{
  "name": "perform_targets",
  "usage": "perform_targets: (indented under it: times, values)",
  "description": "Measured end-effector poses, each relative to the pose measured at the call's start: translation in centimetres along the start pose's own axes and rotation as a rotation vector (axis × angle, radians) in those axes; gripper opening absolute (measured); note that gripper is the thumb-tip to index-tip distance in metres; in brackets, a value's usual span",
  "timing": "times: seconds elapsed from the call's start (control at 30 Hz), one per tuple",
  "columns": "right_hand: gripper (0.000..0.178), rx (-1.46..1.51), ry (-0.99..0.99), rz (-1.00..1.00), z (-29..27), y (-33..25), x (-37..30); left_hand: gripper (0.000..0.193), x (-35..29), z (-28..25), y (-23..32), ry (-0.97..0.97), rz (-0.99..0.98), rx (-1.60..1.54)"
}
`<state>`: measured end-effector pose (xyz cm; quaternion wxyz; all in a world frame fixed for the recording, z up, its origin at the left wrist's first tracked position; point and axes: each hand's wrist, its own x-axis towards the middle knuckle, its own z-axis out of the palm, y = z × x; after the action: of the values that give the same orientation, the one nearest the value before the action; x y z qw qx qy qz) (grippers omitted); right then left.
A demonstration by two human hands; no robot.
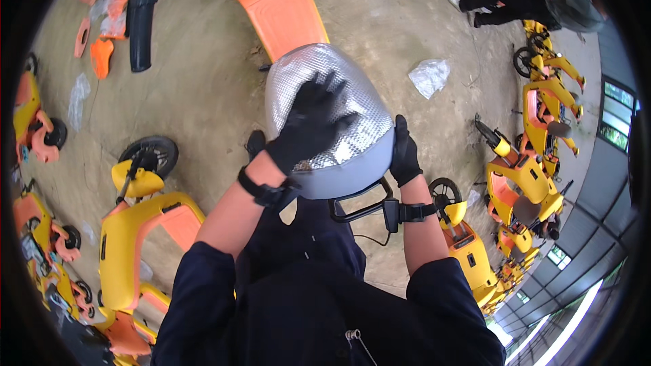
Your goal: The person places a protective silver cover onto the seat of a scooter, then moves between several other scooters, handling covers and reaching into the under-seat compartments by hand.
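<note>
Two dark sleeves (207, 285) come in nearest. Just beyond, a black tubular rail (352, 215) juts from under a silver-topped seat (363, 95) with a grey lower edge, straight ahead of the person. Over the seat's top is the black-gloved left hand (313, 122), its grip spread wide; along the seat's right side lies the right hand (405, 156), gloved too, how far closed I cannot tell. Farther off, an orange panel (288, 20) extends from the seat's far end, clear plastic (430, 78) lies on the floor (380, 20) to the right, and yellow scooters (525, 176) stand beyond.
</note>
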<state>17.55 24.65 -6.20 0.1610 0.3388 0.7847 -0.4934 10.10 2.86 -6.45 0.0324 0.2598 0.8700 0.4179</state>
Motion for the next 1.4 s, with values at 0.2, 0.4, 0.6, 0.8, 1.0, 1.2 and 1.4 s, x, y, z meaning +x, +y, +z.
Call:
perform_targets:
  times: [0.2,0.4,0.6,0.8,1.0,1.2,1.4]
  values:
    - [0.063,0.576,-0.139,0.273,1.3,-2.3,-0.8,0.071,0.8,-0.6,2.5,-0.156,0.053,0.118]
    - [0.044,1.108,-0.388,0.242,2.0,-5.5,-0.8,0.100,-0.7,-6.5,7.0,-0.186,0.027,0.125]
    - [0.023,1.448,-0.686,0.083,4.1,-10.1,-0.6,0.088,1.7,-9.1,5.4,-0.013,0.097,0.320]
    - [0.043,1.155,-0.802,0.258,6.0,-13.7,1.8,0.071,4.8,-12.6,2.0,-0.013,0.217,0.430]
    - [0.028,1.130,-0.653,0.092,8.8,-13.6,5.7,0.067,6.7,-12.4,1.8,-0.093,-0.008,0.665]
    - [0.083,-0.412,0.364,-0.743,12.3,-13.5,1.2,0.073,5.1,-13.7,-3.0,-0.028,0.130,0.590]
    - [0.053,0.212,-0.017,-0.435,15.2,-12.1,9.0,0.071,7.5,-13.4,-2.6,0.000,0.137,0.557]
